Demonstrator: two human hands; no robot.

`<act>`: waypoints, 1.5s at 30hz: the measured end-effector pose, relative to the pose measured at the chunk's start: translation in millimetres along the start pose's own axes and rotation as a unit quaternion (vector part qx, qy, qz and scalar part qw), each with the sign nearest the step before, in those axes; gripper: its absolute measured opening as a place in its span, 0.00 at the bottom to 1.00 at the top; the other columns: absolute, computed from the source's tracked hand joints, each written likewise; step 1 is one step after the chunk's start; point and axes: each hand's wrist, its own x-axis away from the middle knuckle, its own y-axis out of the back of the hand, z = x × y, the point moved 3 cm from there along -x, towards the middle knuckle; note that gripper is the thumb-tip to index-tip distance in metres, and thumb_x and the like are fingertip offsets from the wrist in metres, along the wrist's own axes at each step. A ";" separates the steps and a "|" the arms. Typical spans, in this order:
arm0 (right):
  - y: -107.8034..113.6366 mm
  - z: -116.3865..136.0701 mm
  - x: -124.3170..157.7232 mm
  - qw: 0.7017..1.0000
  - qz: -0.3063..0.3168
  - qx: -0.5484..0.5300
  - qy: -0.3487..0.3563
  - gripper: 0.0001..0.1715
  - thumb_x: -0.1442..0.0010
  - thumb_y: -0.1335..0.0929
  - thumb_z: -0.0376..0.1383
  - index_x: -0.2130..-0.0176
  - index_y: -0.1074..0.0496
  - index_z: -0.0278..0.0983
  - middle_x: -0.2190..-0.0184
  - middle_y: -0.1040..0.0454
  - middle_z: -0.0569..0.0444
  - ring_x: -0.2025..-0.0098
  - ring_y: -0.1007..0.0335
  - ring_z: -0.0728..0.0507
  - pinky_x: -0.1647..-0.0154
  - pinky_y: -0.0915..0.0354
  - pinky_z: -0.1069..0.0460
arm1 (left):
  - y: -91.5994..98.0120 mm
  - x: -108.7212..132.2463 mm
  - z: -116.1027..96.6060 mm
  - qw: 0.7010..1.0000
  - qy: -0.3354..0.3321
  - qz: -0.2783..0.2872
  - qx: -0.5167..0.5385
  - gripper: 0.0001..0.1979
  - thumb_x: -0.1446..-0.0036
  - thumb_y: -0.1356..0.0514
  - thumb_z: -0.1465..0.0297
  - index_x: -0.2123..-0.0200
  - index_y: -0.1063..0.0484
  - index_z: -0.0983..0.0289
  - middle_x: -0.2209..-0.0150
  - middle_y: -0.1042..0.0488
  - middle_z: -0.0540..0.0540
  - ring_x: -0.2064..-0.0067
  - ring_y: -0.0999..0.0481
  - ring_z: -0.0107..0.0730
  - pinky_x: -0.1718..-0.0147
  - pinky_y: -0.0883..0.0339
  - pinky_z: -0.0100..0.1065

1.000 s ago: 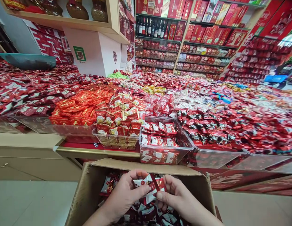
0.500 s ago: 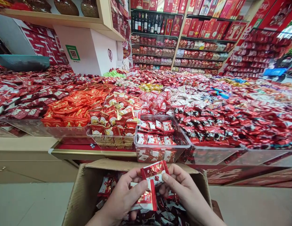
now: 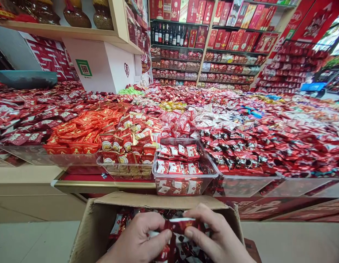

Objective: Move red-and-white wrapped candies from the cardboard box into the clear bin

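Beige counter (image 3: 24, 178) beyond, red packet (image 3: 180, 225) between hands (image 3: 144, 233) (image 3: 217, 235)

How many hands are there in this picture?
2: the left hand and the right hand, side by side over the open cardboard box, both pinching a small red packet. No other hands show.

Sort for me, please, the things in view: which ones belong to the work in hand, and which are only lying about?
In the work:
- held packet, blurred
- carton, open below it
- loose packets inside
- clear bin of neat rows, probably

Only around:
- orange packets
- durian packets
- bottles
- teal basket
- QR sign
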 end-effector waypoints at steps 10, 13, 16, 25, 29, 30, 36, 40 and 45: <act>79.3 45.2 -69.4 0.988 -0.063 0.141 0.014 0.08 0.45 0.37 0.38 0.66 0.35 0.35 0.75 0.29 0.55 0.76 0.35 0.49 0.77 0.41 0.56 | 37.2 4.6 14.8 0.982 0.058 -0.174 0.038 0.11 0.50 0.44 0.60 0.70 0.27 0.60 0.72 0.26 0.51 0.70 0.28 0.33 0.71 0.33 0.27; 89.3 37.9 -114.5 0.959 -0.022 0.273 -0.071 0.09 0.50 0.36 0.32 0.64 0.35 0.35 0.76 0.30 0.56 0.80 0.35 0.51 0.80 0.43 0.57 | 59.8 -5.8 25.6 0.971 0.073 -0.222 0.048 0.12 0.51 0.43 0.60 0.70 0.28 0.62 0.73 0.27 0.50 0.71 0.28 0.32 0.73 0.33 0.26; 78.1 23.6 -142.8 0.925 0.077 0.328 -0.175 0.08 0.54 0.35 0.27 0.69 0.32 0.34 0.74 0.28 0.54 0.81 0.33 0.51 0.82 0.42 0.58 | 72.2 -14.3 34.2 0.963 0.066 -0.260 0.037 0.12 0.51 0.43 0.61 0.71 0.28 0.63 0.73 0.26 0.49 0.71 0.29 0.31 0.73 0.34 0.25; 55.4 5.5 -155.6 0.887 0.114 0.389 -0.222 0.06 0.54 0.35 0.25 0.78 0.29 0.31 0.80 0.28 0.50 0.77 0.30 0.47 0.79 0.39 0.57 | 63.8 -12.5 44.4 0.965 0.058 -0.242 0.077 0.10 0.51 0.43 0.62 0.70 0.28 0.63 0.74 0.26 0.49 0.72 0.28 0.29 0.75 0.34 0.24; 58.0 -3.5 -156.9 0.888 0.115 0.383 -0.227 0.06 0.53 0.35 0.26 0.75 0.28 0.31 0.77 0.27 0.50 0.77 0.30 0.48 0.80 0.38 0.58 | 63.4 -13.9 46.1 0.969 0.055 -0.233 0.055 0.10 0.49 0.44 0.62 0.69 0.29 0.63 0.73 0.27 0.49 0.71 0.28 0.29 0.73 0.34 0.24; 57.6 -5.6 -156.6 0.888 0.118 0.380 -0.229 0.06 0.52 0.36 0.27 0.73 0.28 0.31 0.76 0.27 0.51 0.77 0.30 0.48 0.81 0.38 0.58 | 63.2 -14.3 46.6 0.970 0.056 -0.229 0.052 0.11 0.49 0.44 0.62 0.68 0.29 0.63 0.73 0.27 0.49 0.71 0.29 0.29 0.73 0.35 0.25; 50.9 -11.1 -154.6 0.869 0.130 0.424 -0.221 0.12 0.48 0.37 0.30 0.62 0.30 0.30 0.71 0.25 0.47 0.76 0.28 0.46 0.78 0.35 0.55 | 61.8 -13.5 46.3 0.972 0.060 -0.224 0.039 0.10 0.49 0.44 0.62 0.68 0.29 0.62 0.73 0.28 0.49 0.70 0.29 0.29 0.71 0.35 0.25; 45.1 -10.5 -156.2 0.837 0.122 0.510 -0.158 0.13 0.51 0.35 0.30 0.64 0.29 0.28 0.63 0.27 0.36 0.60 0.30 0.34 0.66 0.35 0.47 | 61.0 -13.1 45.2 0.970 0.063 -0.231 0.044 0.10 0.49 0.44 0.62 0.68 0.29 0.62 0.72 0.28 0.49 0.69 0.29 0.30 0.72 0.35 0.25; 39.9 -10.4 -155.8 0.812 0.139 0.554 -0.120 0.12 0.51 0.37 0.27 0.66 0.27 0.27 0.66 0.26 0.35 0.62 0.29 0.33 0.67 0.36 0.47 | 59.9 -12.8 46.3 0.970 0.068 -0.225 0.059 0.11 0.49 0.44 0.61 0.68 0.29 0.62 0.73 0.28 0.49 0.70 0.29 0.30 0.73 0.35 0.25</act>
